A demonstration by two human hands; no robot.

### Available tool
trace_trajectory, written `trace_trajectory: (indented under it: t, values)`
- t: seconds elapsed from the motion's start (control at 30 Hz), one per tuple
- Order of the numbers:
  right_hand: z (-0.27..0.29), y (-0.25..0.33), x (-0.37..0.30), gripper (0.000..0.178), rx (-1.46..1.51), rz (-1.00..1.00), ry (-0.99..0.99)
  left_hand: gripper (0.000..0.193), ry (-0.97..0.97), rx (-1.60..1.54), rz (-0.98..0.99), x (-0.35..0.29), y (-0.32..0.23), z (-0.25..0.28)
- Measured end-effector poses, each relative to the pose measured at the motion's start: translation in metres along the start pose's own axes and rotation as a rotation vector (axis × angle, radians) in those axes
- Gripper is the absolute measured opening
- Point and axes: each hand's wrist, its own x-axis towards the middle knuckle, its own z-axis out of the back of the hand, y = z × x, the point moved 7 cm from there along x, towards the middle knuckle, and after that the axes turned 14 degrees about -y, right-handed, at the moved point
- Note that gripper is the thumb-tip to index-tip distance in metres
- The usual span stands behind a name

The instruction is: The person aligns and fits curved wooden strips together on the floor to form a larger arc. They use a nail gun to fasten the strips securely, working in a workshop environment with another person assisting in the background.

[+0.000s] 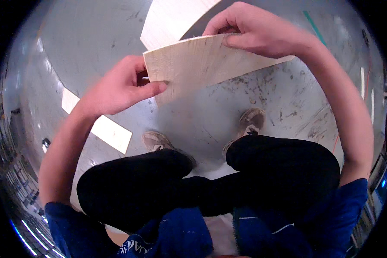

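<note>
Between my two hands I hold up a thin, pale wooden sheet (pixel 193 64) with a curved upper edge and dark grain streaks. My left hand (pixel 120 86) pinches its left end, thumb on the near face and the other fingers behind. Along the top edge, my right hand (pixel 249 32) grips the sheet with its thumb on the near face; the fingertips behind are partly hidden. The sheet is tilted above the floor. Just beyond it lies a second pale wooden sheet (pixel 172 19), partly covered by the held one.
A narrow pale board (pixel 112 133) lies on the grey, scuffed floor (pixel 288 103) to the left, partly behind my left forearm. My shoes (pixel 251 120) stand apart below the sheet. A green tape strip (pixel 315 28) marks the floor at the far right.
</note>
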Motion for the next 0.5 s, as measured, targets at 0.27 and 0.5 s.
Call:
trace_trajectory:
  t: [0.27, 0.5]
  values:
    - [0.018, -0.034, -0.026, 0.028, 0.113, 0.101, -0.138, 0.037, -0.107, -0.213, 0.06, 0.008, -0.022, -0.039]
    - [0.019, -0.039, -0.052, 0.029, 0.149, -0.022, -0.195, 0.034, -0.35, -0.261, 0.163, 0.011, -0.026, -0.059]
